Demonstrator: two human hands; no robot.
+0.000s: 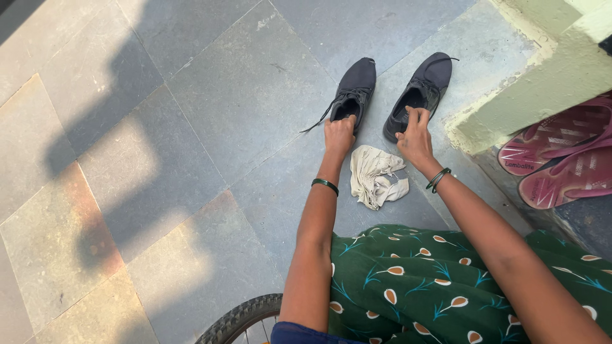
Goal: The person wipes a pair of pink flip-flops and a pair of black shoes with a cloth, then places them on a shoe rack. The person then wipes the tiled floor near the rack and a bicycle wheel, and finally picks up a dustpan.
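Two black lace-up shoes stand side by side on the grey stone floor. My left hand (339, 134) grips the heel of the left shoe (354, 89), whose lace trails out to the left. My right hand (414, 135) holds the heel rim of the right shoe (421, 92), fingers curled over its opening. A crumpled cream cloth (376, 176) lies on the floor between my wrists, just below both hands. Each wrist wears a dark bangle.
A pair of pink flip-flops (564, 153) rests at the right, beside a pale green painted step (542, 83). A bicycle tyre (245, 318) shows at the bottom edge. My green patterned garment (414, 280) covers my lap. Stone tiles (127, 159) spread to the left.
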